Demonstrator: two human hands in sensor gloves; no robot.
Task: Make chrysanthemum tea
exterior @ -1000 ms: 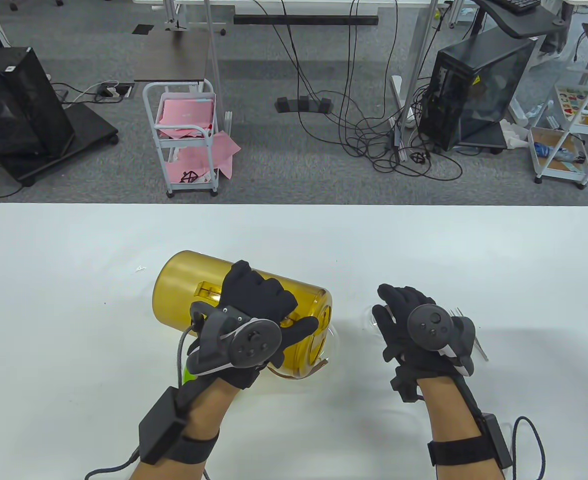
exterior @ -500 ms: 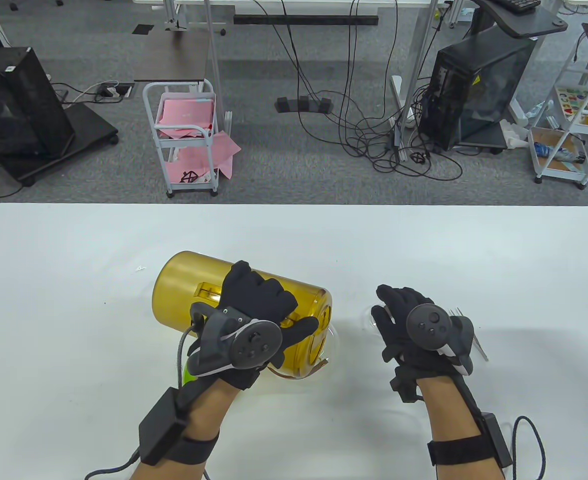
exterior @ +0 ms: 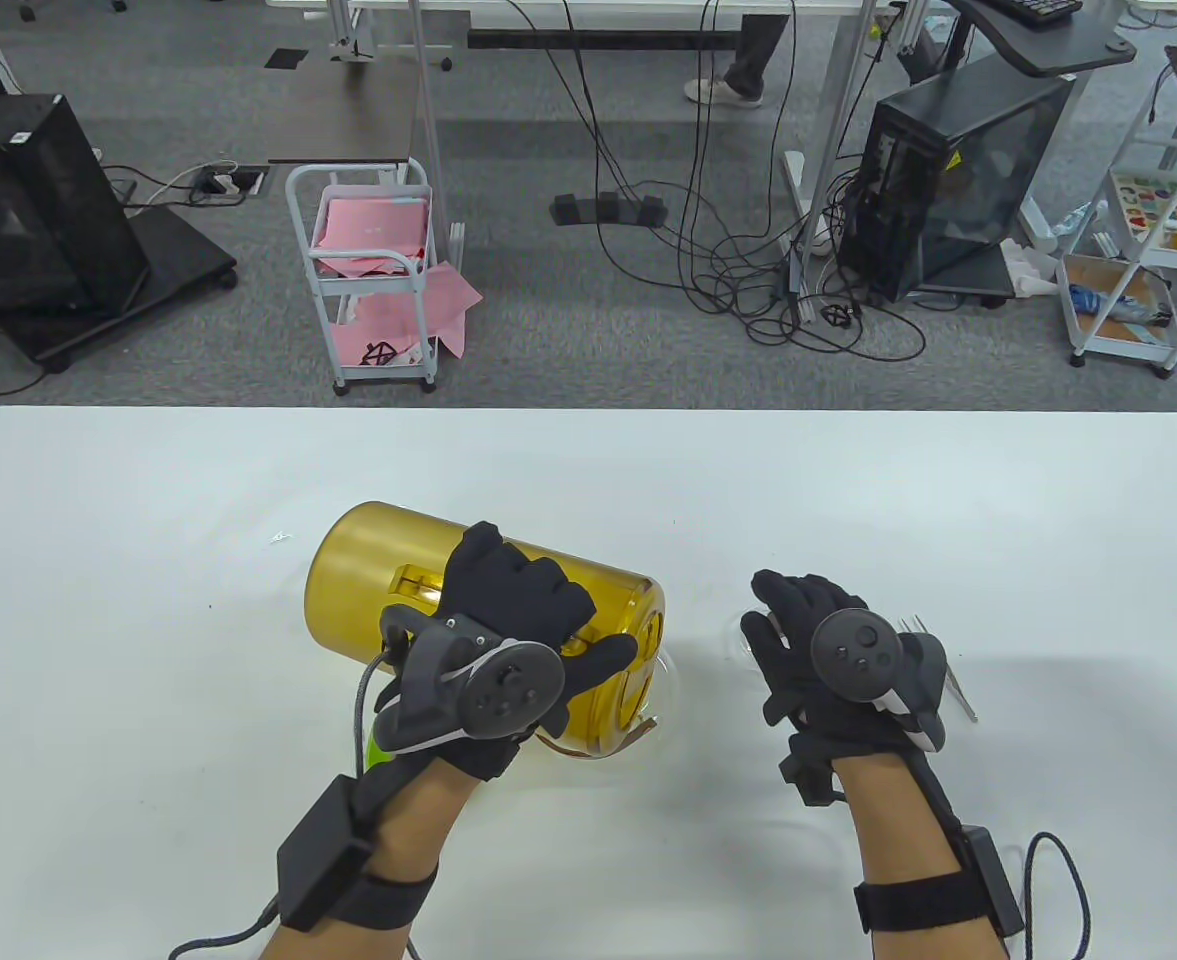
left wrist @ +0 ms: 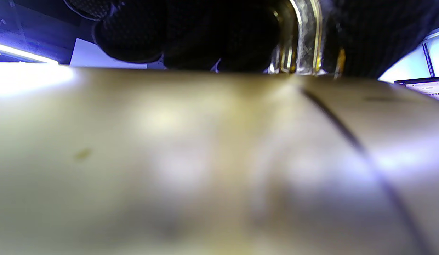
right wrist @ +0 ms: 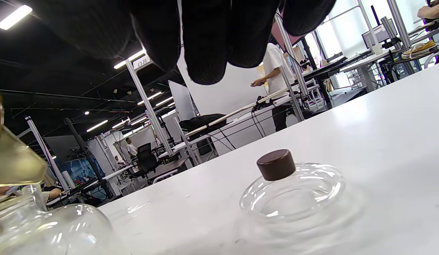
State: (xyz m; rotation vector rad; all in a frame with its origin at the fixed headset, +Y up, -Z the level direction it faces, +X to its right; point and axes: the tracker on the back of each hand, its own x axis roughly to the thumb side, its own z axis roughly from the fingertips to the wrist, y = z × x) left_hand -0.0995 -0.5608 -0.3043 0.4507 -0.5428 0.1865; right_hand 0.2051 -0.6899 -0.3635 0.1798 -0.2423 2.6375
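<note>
A big amber see-through jug (exterior: 378, 570) lies tilted, its mouth down at the right over a clear glass teapot (exterior: 656, 700). My left hand (exterior: 518, 610) grips the jug by its handle; the jug's wall (left wrist: 205, 159) fills the left wrist view. My right hand (exterior: 788, 620) hovers with relaxed fingers (right wrist: 205, 46) and holds nothing. Under it, on the table, rests a glass lid (right wrist: 294, 193) with a brown knob (right wrist: 276, 164). The teapot (right wrist: 60, 226) and the jug's lip (right wrist: 14, 159) show at that view's left. Whether liquid flows is not visible.
Thin metal tongs (exterior: 960, 685) lie on the white table (exterior: 848, 480) just right of my right hand. Something green (exterior: 376, 745) peeks out beneath my left wrist. Carts, cables and computer cases stand on the floor beyond the far edge.
My right hand has drifted slightly to the left. The jug and my left hand keep the same tilt and place.
</note>
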